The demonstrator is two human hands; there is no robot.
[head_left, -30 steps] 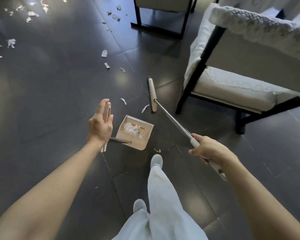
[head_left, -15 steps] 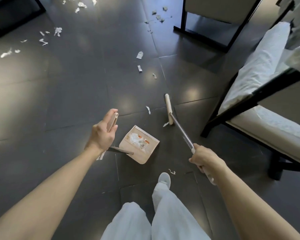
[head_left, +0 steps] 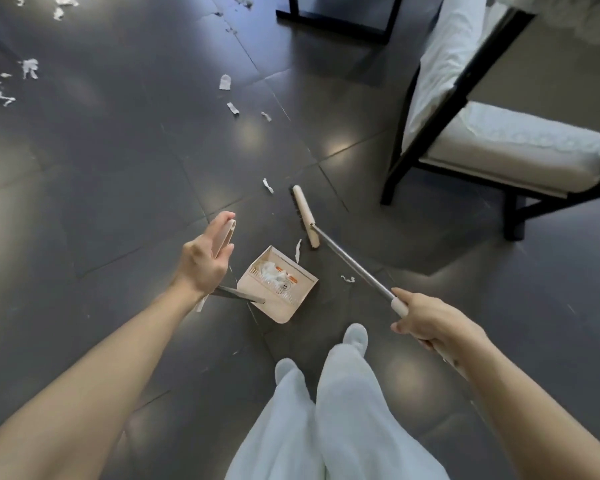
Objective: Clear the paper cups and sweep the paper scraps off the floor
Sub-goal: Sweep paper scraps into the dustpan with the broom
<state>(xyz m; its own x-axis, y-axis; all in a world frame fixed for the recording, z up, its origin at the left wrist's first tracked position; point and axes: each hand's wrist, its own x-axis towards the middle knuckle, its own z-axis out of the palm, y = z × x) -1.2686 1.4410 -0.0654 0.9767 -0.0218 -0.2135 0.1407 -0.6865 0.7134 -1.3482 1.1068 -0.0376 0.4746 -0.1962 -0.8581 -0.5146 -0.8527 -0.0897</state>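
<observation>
My left hand (head_left: 207, 256) holds the beige grip of a long-handled dustpan (head_left: 279, 284), which rests on the dark floor with white scraps inside. My right hand (head_left: 430, 323) grips the broom handle (head_left: 354, 263); the beige broom head (head_left: 303, 214) sits on the floor just beyond the pan. Loose paper scraps lie close by: a strip (head_left: 298, 250) between pan and broom, a small bit (head_left: 347, 279) under the handle, another scrap (head_left: 267, 185) left of the broom head. More scraps (head_left: 225, 82) lie farther off, with a cluster (head_left: 28, 67) at the far left.
A black-framed chair with white cushions (head_left: 499, 147) stands close on the right. Another black chair frame (head_left: 333, 19) is at the top. My legs in white trousers and white shoes (head_left: 355, 336) stand just behind the dustpan. Dark tiled floor extends to the left.
The view has shifted and I have stepped forward. The broom head has moved slightly nearer the pan, and the scrap strip now lies between them. Both hands keep their holds.
</observation>
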